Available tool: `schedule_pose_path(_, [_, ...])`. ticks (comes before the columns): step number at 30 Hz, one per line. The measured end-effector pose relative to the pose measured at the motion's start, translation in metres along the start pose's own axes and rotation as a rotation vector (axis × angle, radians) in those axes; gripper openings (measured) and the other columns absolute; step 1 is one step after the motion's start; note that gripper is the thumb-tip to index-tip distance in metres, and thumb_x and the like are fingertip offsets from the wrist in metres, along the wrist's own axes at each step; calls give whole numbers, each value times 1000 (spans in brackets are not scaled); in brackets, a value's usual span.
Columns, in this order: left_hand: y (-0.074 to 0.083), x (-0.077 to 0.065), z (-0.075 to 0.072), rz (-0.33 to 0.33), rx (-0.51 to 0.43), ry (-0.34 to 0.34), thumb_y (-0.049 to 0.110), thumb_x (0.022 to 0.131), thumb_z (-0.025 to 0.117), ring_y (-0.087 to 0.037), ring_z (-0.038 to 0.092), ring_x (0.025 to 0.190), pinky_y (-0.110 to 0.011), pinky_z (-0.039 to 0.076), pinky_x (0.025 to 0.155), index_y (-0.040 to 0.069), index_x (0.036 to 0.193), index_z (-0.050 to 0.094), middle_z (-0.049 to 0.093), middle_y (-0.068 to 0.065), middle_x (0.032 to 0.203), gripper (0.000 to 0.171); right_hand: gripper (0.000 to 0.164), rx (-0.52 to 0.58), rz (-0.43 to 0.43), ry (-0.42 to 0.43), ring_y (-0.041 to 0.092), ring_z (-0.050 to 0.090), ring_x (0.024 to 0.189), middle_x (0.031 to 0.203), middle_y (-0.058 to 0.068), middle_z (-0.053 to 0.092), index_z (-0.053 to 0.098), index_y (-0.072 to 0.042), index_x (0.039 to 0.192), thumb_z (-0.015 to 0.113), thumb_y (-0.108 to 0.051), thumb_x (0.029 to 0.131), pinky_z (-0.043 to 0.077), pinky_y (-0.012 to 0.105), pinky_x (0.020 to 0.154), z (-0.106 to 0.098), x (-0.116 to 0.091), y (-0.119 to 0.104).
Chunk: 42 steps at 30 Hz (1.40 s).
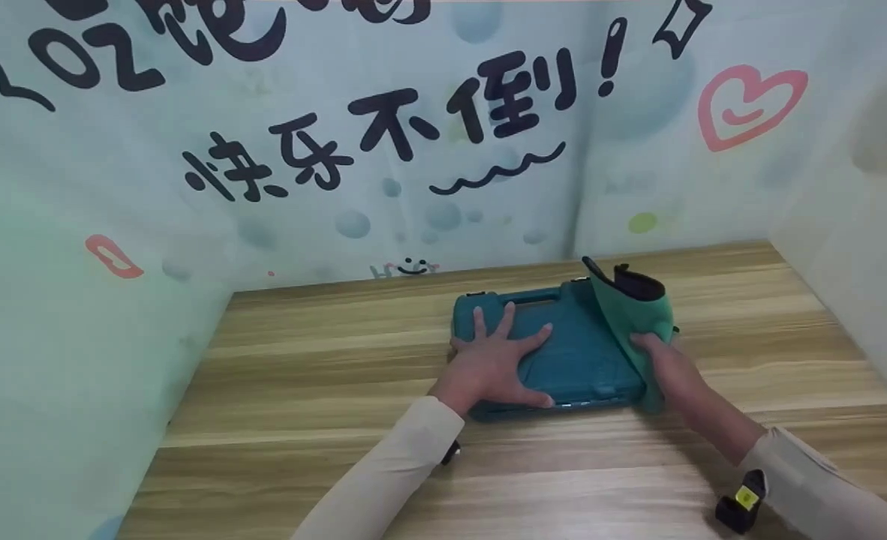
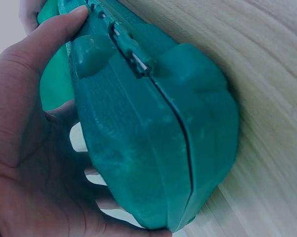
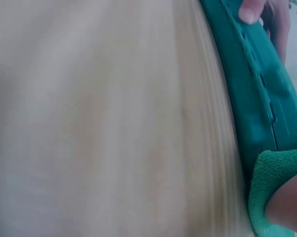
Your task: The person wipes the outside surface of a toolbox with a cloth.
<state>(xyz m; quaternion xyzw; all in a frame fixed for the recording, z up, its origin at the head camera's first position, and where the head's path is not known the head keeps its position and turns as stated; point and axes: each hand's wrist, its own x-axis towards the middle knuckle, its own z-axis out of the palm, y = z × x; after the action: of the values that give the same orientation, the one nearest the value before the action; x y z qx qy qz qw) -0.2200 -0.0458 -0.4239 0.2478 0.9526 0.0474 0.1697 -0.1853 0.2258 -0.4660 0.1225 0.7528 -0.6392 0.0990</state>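
Note:
A teal plastic carrying case [image 1: 575, 360] lies flat on the table, its handle on the far side. My left hand [image 1: 492, 364] rests on the case's left part with fingers spread; in the left wrist view its thumb lies along the hinged edge [image 2: 124, 42]. At the case's right end my right hand [image 1: 672, 371] holds a green cloth [image 1: 627, 311], thumb on top. The cloth's upper part stands up and curls over, showing a dark edge. A fuzzy corner of it wraps the case's near edge in the right wrist view. The right fingers are mostly hidden behind the cloth.
The wood-grain table [image 1: 323, 360] extends around the case on all sides. A printed backdrop [image 1: 413, 225] with dark lettering rises along the table's far edge. Pale panels stand at left and right. A black device with a yellow mark [image 1: 745, 498] sits at the right wrist.

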Motion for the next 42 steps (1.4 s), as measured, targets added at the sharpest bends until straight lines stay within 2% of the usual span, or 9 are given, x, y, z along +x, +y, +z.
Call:
schedule_pose_path(4, [0, 0, 0, -8, 8, 0, 81, 76, 67, -55, -9, 145, -81, 25, 97, 49, 160, 13, -6, -9, 169, 105, 68, -20, 43, 4, 34, 24, 130, 137, 20, 24, 24, 3, 136, 47, -50, 101, 23, 48, 108, 2, -13, 2])
schedule_pose_path(8, [1, -1, 0, -6, 6, 1, 81, 76, 67, -55, -9, 145, -82, 25, 96, 49, 160, 13, -6, -9, 169, 105, 55, -30, 37, 18, 33, 31, 120, 125, 18, 30, 31, 1, 122, 46, -48, 102, 30, 43, 96, 5, -24, 3])
schedule_pose_path(11, [1, -1, -1, -2, 2, 2, 80, 76, 67, -55, -10, 145, -82, 25, 96, 49, 160, 13, -6, -9, 169, 105, 48, 2, 30, 27, 30, 33, 115, 122, 16, 33, 34, 0, 121, 47, -43, 103, 31, 41, 92, 9, -30, 3])
schedule_pose_path(16, [3, -2, -1, 7, 1, 13, 79, 77, 67, -55, -9, 145, -82, 24, 97, 49, 160, 13, -6, -10, 169, 103, 44, 39, 22, 31, 29, 33, 117, 124, 14, 33, 35, -1, 123, 47, -39, 104, 30, 41, 94, 11, -33, 0])
schedule_pose_path(21, [3, -2, 0, 7, -6, 11, 77, 79, 68, -55, -10, 145, -82, 22, 98, 49, 160, 14, -6, -10, 169, 102, 39, 13, -2, 21, 28, 36, 111, 117, 13, 34, 37, -2, 117, 46, -37, 105, 31, 41, 90, 10, -28, -4])
schedule_pose_path(27, [3, -4, -1, 1, -21, -8, 74, 79, 70, -54, -14, 145, -82, 20, 99, 49, 160, 15, -8, -10, 169, 101, 37, 50, -23, -21, 26, 42, 108, 118, 13, 42, 40, -2, 123, 47, -34, 105, 35, 40, 90, 10, -12, -9])
schedule_pose_path(34, [4, -4, -2, -1, -17, -12, 74, 78, 71, -55, -12, 145, -82, 19, 99, 49, 160, 15, -7, -11, 169, 102, 70, -23, 28, -62, 37, 25, 130, 139, 20, 24, 17, 3, 146, 47, -44, 104, 22, 55, 108, 5, 6, -18])
schedule_pose_path(39, [4, -3, -3, -7, -16, -14, 74, 78, 71, -56, -13, 144, -82, 19, 98, 50, 160, 15, -8, -11, 169, 102, 59, -44, -60, -100, 35, 30, 129, 140, 18, 31, 27, 4, 143, 46, -37, 105, 24, 54, 109, 4, 20, -22])
schedule_pose_path(42, [5, -3, -3, -9, -15, -19, 74, 78, 71, -56, -13, 144, -82, 19, 98, 50, 160, 15, -8, -11, 169, 102, 59, -62, -77, -114, 35, 30, 130, 141, 19, 30, 26, 5, 144, 44, -37, 106, 22, 55, 110, 3, 26, -24])
